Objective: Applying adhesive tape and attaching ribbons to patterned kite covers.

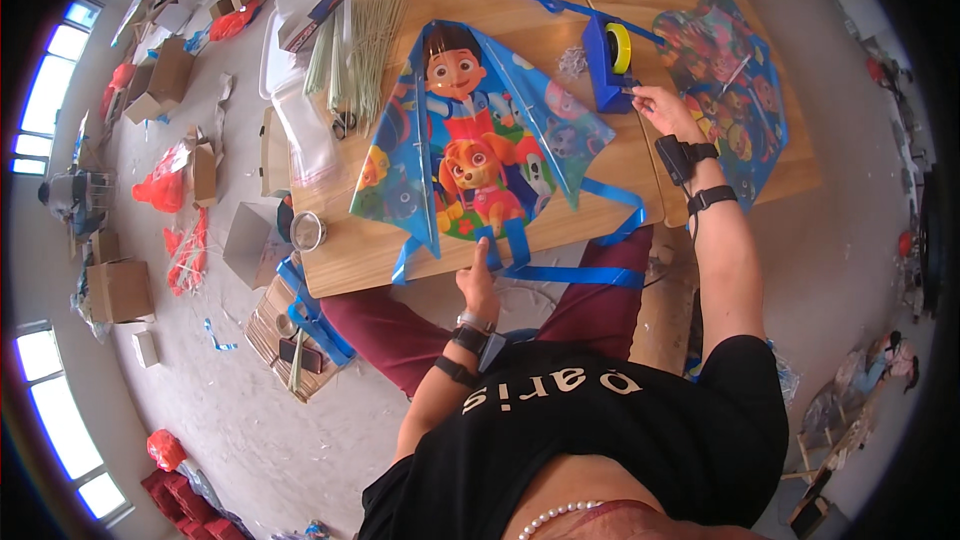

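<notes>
Right now I am pressing my left hand [479,275] down on the lower tip of the cartoon kite [480,135], which is lying flat on the wooden table [340,260] in the middle of the frame. My fingers are lying extended rather than curled, pinning the kite's bottom edge where the blue ribbon tails [560,270] are running off it; nothing is clasped in that hand. My right hand [665,108], toward the upper right of the frame, is reaching to the blue tape dispenser [608,62] with its yellow roll, fingertips pinched together at its front end, seemingly on the tape, though I cannot tell for certain that tape is between them.

I am judging the kite to be very light, thin and slippery sheet, easily creased or torn, stiffened only by slim rods, so holding it flat at the tip or along a rod looks safest. A second printed kite [745,90] is lying just beyond my right wrist.
</notes>
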{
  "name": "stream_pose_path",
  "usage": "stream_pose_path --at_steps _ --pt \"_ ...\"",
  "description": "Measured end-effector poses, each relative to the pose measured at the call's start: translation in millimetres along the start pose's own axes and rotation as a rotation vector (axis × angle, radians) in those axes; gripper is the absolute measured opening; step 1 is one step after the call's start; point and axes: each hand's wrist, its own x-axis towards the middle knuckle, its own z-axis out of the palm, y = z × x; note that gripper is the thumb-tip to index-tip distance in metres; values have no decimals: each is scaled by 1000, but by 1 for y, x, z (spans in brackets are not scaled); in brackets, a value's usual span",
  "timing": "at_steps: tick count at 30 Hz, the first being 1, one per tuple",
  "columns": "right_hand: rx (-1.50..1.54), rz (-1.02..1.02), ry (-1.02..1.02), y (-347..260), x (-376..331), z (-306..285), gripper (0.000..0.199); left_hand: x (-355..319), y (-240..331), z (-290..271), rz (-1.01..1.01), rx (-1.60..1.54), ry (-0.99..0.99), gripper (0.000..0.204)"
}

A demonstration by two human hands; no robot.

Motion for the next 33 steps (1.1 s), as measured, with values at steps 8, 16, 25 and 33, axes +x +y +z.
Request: stream_pose_path --at_steps 8,16,25,33 --pt "-98 44 115 11 -11 5 13 -1 1 2 -14 -28 -1 32" --pt "-152 9 -2 11 -4 -1 20 0 1 -2 -21 -4 -49 30" --pt "-94 77 -112 22 4 -22 26 3 -4 1 30 11 28 34" --pt "-226 162 -146 91 -46 52 23 7 -12 -5 44 -52 86 38"
